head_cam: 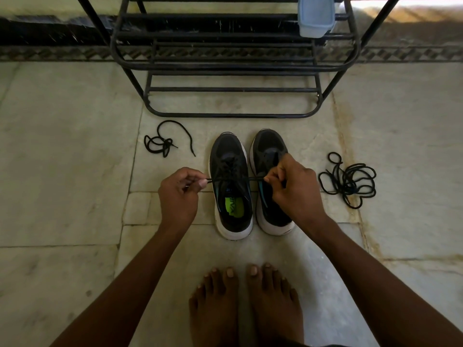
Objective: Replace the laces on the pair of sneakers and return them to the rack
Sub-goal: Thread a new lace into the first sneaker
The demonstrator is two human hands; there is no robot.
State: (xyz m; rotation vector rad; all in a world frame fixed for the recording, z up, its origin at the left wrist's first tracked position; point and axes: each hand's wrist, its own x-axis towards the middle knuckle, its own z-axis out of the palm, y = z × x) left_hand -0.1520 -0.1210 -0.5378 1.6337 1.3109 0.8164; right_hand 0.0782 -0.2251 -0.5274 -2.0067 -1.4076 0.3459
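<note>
Pinching one lace: left hand, right hand; two sneakers (two loose lace piles).

Two black sneakers with white soles stand side by side on the floor, toes toward the rack. Left sneaker: laced, green insole label visible, lace ends drawn taut sideways. Right sneaker: partly hidden; lacing cannot be told. Loose black lace, tangled, lies left of the pair. Larger black lace bundle lies right of the pair. Rack: black metal, tiered, just beyond the toes.
</note>
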